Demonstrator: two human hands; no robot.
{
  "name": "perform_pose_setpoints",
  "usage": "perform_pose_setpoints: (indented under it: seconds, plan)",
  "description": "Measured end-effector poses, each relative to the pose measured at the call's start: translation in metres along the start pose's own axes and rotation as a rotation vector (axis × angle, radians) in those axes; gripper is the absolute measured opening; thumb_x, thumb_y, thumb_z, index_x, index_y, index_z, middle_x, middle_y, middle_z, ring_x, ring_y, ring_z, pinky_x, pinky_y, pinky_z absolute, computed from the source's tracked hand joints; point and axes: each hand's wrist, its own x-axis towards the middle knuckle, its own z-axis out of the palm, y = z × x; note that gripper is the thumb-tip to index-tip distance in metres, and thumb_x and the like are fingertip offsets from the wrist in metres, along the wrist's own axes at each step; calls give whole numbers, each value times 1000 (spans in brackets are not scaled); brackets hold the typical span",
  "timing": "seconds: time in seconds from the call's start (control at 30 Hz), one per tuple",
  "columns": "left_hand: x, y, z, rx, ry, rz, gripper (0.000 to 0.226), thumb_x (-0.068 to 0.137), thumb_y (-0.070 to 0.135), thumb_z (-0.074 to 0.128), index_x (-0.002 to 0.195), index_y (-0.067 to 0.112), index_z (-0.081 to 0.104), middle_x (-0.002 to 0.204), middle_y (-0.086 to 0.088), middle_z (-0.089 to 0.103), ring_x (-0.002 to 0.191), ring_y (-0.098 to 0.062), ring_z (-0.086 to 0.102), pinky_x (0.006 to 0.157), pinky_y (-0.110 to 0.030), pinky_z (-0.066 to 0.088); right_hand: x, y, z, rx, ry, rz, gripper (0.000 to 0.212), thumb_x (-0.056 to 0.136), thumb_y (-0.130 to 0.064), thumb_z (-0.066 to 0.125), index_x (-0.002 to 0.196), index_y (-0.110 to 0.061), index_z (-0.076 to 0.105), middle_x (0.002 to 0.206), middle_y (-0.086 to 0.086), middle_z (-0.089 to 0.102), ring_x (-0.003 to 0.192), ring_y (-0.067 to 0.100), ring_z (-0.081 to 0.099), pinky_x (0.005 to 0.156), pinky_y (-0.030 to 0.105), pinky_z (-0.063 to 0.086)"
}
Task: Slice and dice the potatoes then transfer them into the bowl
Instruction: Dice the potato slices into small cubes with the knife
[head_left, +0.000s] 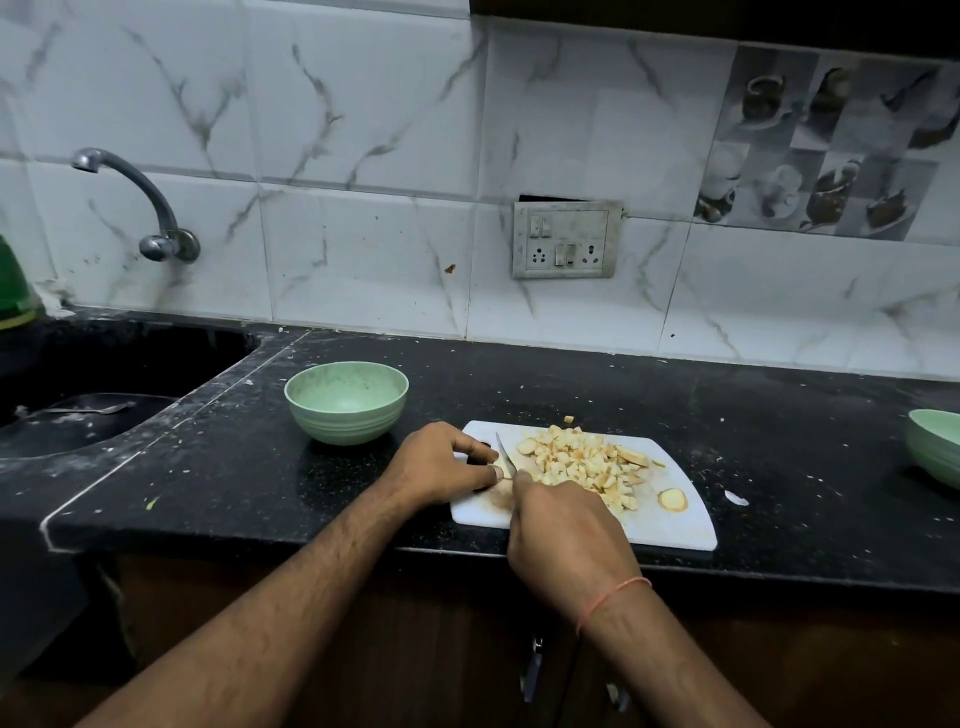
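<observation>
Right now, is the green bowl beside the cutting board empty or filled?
Empty: the green bowl shows only its bare inside, and the diced potato lies on the cutting board.

Pale green bowl (346, 402), white board (670, 519), yellowish potato dice (582, 462), speckled black counter (779, 441)

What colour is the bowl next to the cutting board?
Pale mint green, inside and out, clearest in the head view: the bowl beside the white cutting board.
</observation>
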Motion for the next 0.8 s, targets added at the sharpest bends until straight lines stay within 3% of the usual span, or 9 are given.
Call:
perform_pose_setpoints:
  seconds: [0.13,0.3,0.43,0.67,0.8]
  plan:
    - [1,0,0,-9,14,-11,17,77,41,90,94,39,86,99,26,74,107,7,64,89,-15,43,1,-5,4,-44,-40,-12,57,98,-15,44,154,-11,35,109,12,66,101,32,63,68,34,34]
    - [2,1,-1,-20,3,-35,22,75,43,93,94,37,86,109,25,77,106,9,64,88,-14,44,-12,3,-1,-47,-53,-45,56,101,-21,45,155,-16,33,105,10,64,98,31,62,67,35,33]
    - [3,2,-1,-16,-6,-33,22,75,43,93,94,36,86,104,27,76,99,12,63,79,-5,42,-33,6,-10,-76,-66,-78,63,104,-28,41,163,-20,19,110,11,65,103,31,60,70,35,34]
    - [1,0,-2,-41,-13,-5,18,75,44,92,92,38,86,105,27,77,105,11,65,95,-19,48,-37,12,-26,17,-1,-41,52,108,-31,35,160,-24,30,102,5,66,96,27,59,73,38,40]
    - [1,0,-1,-24,-3,1,13,79,39,90,91,38,86,98,26,76,103,10,66,92,-17,49,-21,8,-15,48,0,-23,49,106,-28,37,155,-22,39,93,4,64,89,26,59,68,35,38]
